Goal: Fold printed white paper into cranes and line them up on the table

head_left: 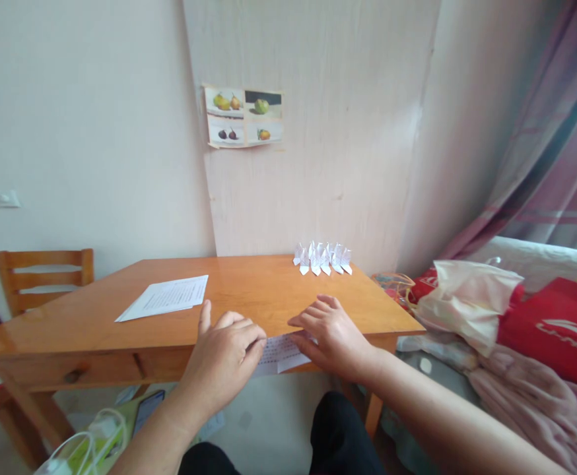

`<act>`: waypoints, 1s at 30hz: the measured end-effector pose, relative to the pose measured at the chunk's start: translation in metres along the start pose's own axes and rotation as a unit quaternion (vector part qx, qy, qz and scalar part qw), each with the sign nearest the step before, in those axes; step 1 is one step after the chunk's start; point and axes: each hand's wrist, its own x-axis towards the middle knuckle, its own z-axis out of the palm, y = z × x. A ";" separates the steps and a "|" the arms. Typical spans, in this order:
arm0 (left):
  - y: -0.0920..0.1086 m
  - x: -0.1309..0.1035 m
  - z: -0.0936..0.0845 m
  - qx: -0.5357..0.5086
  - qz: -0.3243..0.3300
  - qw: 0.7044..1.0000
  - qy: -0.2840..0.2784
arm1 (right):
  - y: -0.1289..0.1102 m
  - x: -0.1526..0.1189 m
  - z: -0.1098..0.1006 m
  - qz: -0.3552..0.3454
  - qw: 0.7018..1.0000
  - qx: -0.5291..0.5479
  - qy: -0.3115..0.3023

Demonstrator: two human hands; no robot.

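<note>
A printed sheet of paper point(281, 353), partly folded, hangs at the front edge of the wooden table between my two hands. My left hand point(232, 349) grips its left side, thumb and fingers closed, with one finger sticking up. At the upper right edge, my right hand point(331, 333) pinches the sheet between thumb and fingers. Parts of the paper are hidden behind the fingers. A stack of printed sheets point(169, 295) lies on the table to the left. Several folded paper figures point(323, 257) stand in rows at the table's back right.
The wooden table point(249, 290) has a drawer point(70, 371) at its front left. Behind it a fruit picture point(243, 117) is taped to the wall. Red bags point(556, 330) and a pink blanket point(541, 376) lie on the right. A phone point(148, 412) and white cables point(100, 429) are below left.
</note>
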 end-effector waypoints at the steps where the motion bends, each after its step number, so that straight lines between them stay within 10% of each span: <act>1: 0.001 0.000 0.001 0.002 0.002 1.000 -0.003 | -0.002 0.001 0.003 -0.008 1.000 -0.003 -0.009; 17: 0.023 0.007 0.013 0.042 0.043 0.998 0.016 | -0.009 0.001 0.012 -0.031 0.998 -0.036 -0.033; 30: -0.004 -0.006 0.006 0.089 0.049 0.995 -0.008 | 0.002 -0.003 0.007 -0.038 0.997 -0.056 -0.029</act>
